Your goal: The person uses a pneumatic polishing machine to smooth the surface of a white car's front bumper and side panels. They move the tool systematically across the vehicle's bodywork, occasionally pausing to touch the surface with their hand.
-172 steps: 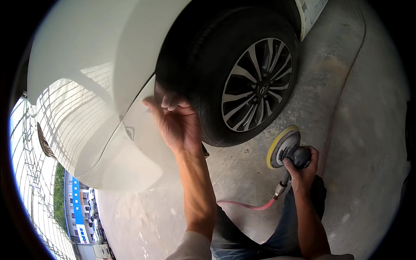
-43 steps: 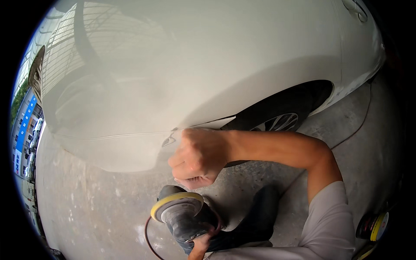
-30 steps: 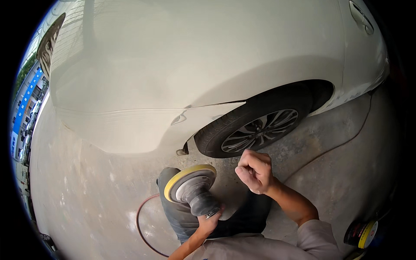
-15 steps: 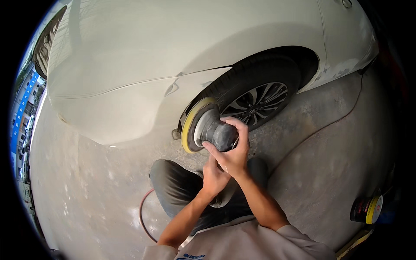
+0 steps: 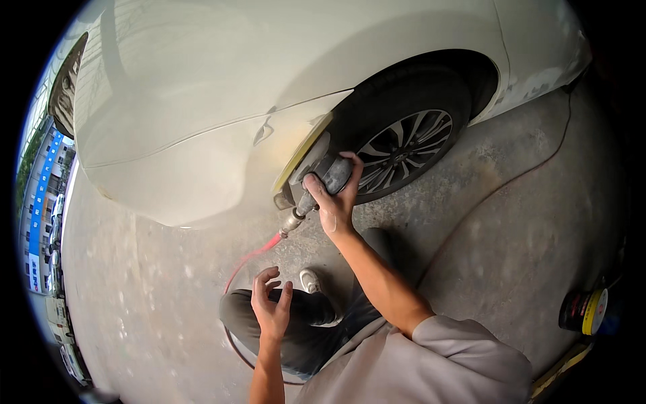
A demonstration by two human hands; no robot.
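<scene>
My right hand [image 5: 338, 205] grips a black and grey air sander [image 5: 332, 174], thumb and fingers around its body. The sander's yellow-edged round pad [image 5: 296, 159] lies against the white car bumper [image 5: 225, 161], just ahead of the wheel arch; the pad's face is hidden. From the sander's metal fitting [image 5: 292, 222] a red air hose [image 5: 259, 252] runs down to the left. My left hand [image 5: 272, 311] is empty above my bent knee, its fingers apart and loosely curled.
Right of the sander is the car's wheel [image 5: 410, 138] with a dark tyre. A dark hose [image 5: 498, 198] crosses the concrete floor [image 5: 161, 289]. At the lower right stands a black and yellow can [image 5: 585, 312]. A dark headlight [image 5: 67, 87] shows at the far left.
My left hand has let go of the sander and moved down and left. The sander has turned, its pad now edge-on against the bumper, and the fitting and red hose show.
</scene>
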